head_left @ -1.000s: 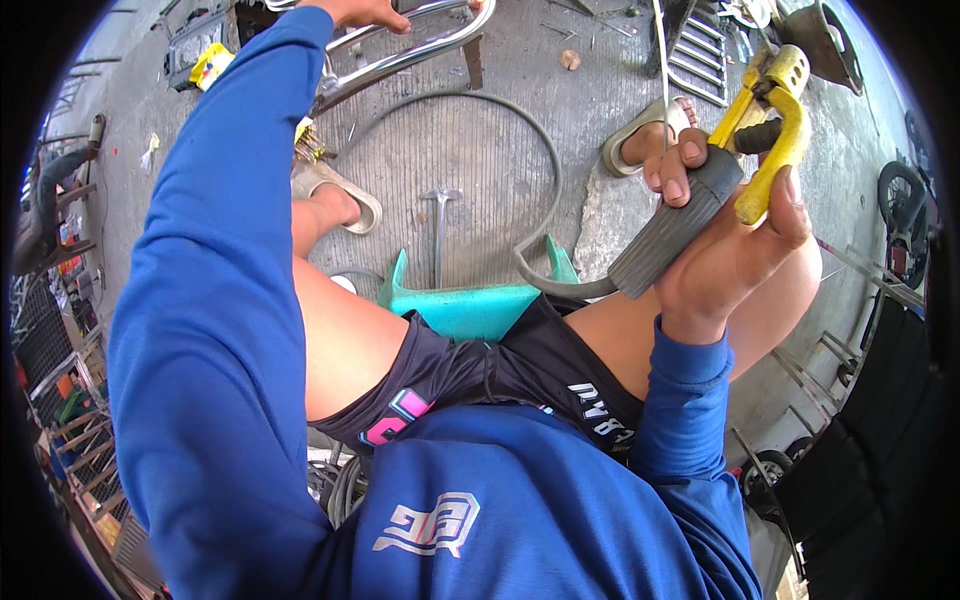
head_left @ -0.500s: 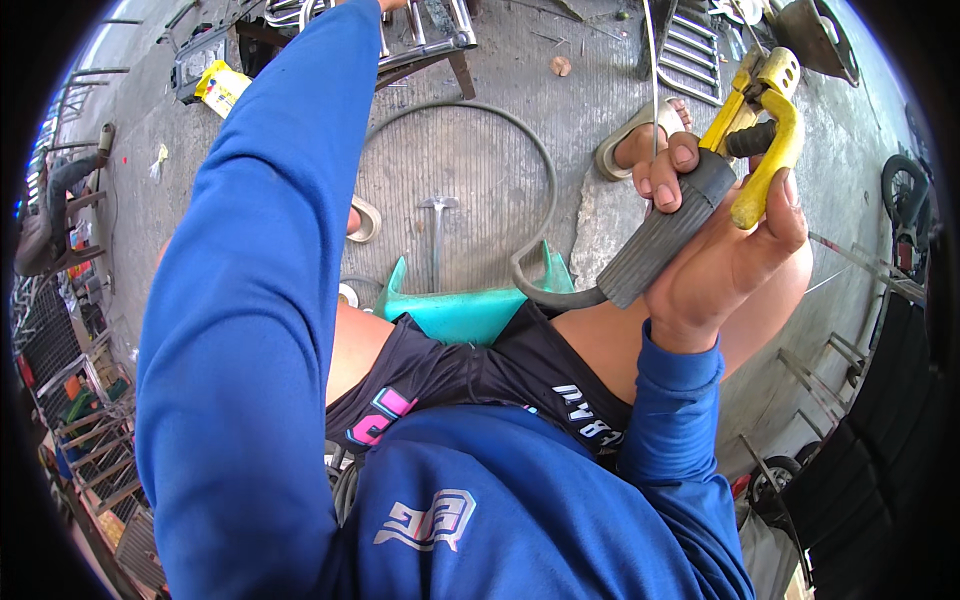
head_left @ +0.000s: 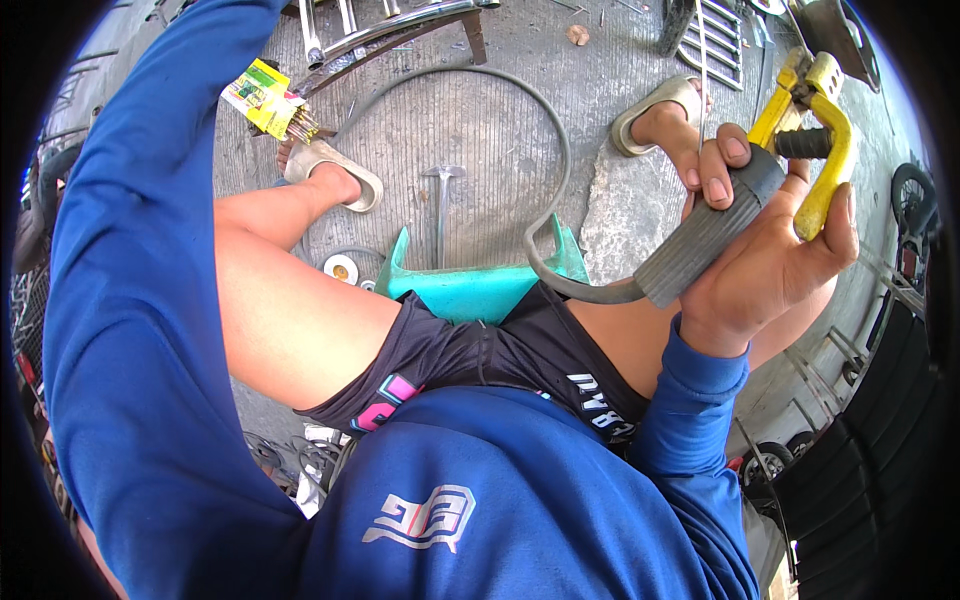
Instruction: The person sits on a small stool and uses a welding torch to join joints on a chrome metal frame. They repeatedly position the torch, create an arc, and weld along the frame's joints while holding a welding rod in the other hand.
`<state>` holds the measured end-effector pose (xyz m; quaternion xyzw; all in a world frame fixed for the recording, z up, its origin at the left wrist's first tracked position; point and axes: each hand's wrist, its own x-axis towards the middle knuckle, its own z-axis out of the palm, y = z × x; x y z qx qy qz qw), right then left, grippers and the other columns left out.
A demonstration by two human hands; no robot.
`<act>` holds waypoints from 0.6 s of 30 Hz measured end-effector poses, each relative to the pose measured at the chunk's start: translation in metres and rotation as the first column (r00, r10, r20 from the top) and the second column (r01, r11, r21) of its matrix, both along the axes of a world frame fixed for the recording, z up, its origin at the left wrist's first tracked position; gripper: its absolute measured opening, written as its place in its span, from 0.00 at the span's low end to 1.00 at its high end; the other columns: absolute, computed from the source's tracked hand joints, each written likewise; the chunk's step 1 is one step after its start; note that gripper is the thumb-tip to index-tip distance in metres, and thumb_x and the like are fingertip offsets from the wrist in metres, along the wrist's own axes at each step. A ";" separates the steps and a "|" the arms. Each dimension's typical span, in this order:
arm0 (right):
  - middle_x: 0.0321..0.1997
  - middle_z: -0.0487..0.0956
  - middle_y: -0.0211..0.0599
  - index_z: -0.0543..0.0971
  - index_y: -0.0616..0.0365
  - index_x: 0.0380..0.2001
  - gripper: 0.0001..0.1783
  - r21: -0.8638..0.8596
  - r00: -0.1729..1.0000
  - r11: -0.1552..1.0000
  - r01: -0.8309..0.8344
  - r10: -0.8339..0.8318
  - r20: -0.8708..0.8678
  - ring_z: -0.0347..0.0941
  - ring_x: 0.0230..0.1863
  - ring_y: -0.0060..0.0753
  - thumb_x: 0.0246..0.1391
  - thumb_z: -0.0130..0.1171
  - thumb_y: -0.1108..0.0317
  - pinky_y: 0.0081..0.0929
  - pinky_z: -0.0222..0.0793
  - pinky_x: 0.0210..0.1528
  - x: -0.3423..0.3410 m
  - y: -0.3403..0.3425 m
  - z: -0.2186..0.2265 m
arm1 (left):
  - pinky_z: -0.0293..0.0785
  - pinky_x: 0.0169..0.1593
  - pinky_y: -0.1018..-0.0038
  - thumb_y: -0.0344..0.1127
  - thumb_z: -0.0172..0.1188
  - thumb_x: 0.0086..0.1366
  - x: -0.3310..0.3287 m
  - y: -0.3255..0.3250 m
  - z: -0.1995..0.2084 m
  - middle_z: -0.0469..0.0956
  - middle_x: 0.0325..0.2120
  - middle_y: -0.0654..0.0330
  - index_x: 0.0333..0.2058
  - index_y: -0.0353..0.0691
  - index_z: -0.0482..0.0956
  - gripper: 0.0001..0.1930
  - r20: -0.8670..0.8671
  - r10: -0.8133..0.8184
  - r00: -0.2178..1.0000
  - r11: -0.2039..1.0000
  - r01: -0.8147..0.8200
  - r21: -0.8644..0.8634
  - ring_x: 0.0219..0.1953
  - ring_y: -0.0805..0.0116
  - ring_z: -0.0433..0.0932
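Observation:
My right hand (head_left: 760, 235) is closed around the black ribbed handle of a welding electrode holder (head_left: 710, 230). The holder's yellow jaws (head_left: 790, 105) point up and away, and its yellow lever curves beside my thumb. A thin welding rod (head_left: 703, 70) runs upward from beside the fingers of that hand; where its lower end is held is hidden. My left arm in a blue sleeve (head_left: 130, 240) stretches to the top left, with the hand beyond the picture's edge. Nearest to that sleeve lies a yellow packet (head_left: 260, 98) with several welding rods (head_left: 302, 122) sticking out.
A grey cable (head_left: 567, 150) loops from the holder over the concrete floor. Between my legs are a teal plastic stool (head_left: 470, 293) and a T-shaped metal hammer (head_left: 442, 205). Metal tube frames (head_left: 390, 25) stand ahead, a barred rack (head_left: 715, 45) further right. Wheels (head_left: 912, 200) stand far right.
My left arm has swung left, its hand leaving the picture, uncovering my left leg and the rod packet. The view has shifted; the right hand keeps its hold on the electrode holder.

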<state>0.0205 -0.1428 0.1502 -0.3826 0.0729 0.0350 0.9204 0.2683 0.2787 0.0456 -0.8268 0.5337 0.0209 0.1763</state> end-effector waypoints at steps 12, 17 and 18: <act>0.42 0.71 0.47 0.62 0.51 0.66 0.37 -0.121 1.000 0.993 -0.008 0.006 -0.019 0.67 0.33 0.34 0.67 0.50 0.36 0.37 0.64 0.46 0.003 0.003 -0.001 | 0.67 0.74 0.56 0.39 0.78 0.53 0.046 -0.026 -0.016 0.73 0.67 0.48 0.70 0.42 0.71 0.45 -0.125 -0.147 0.981 0.989 0.141 -0.053 0.71 0.47 0.70; 0.40 0.76 0.48 0.71 0.57 0.59 0.30 -0.002 1.000 1.000 0.015 -0.015 0.023 0.70 0.32 0.37 0.69 0.51 0.43 0.37 0.69 0.41 0.003 0.003 -0.003 | 0.74 0.67 0.58 0.43 0.81 0.47 0.056 -0.032 0.005 0.78 0.58 0.43 0.65 0.35 0.75 0.45 -0.103 0.164 0.981 0.979 -0.175 -0.108 0.64 0.44 0.76; 0.40 0.76 0.48 0.71 0.57 0.59 0.30 -0.015 1.000 1.000 0.017 -0.017 0.025 0.70 0.32 0.37 0.69 0.52 0.43 0.37 0.69 0.41 0.002 0.003 -0.004 | 0.75 0.66 0.57 0.44 0.81 0.47 0.054 -0.034 0.003 0.78 0.57 0.43 0.64 0.35 0.76 0.45 -0.138 0.213 0.967 0.966 -0.230 -0.117 0.62 0.44 0.77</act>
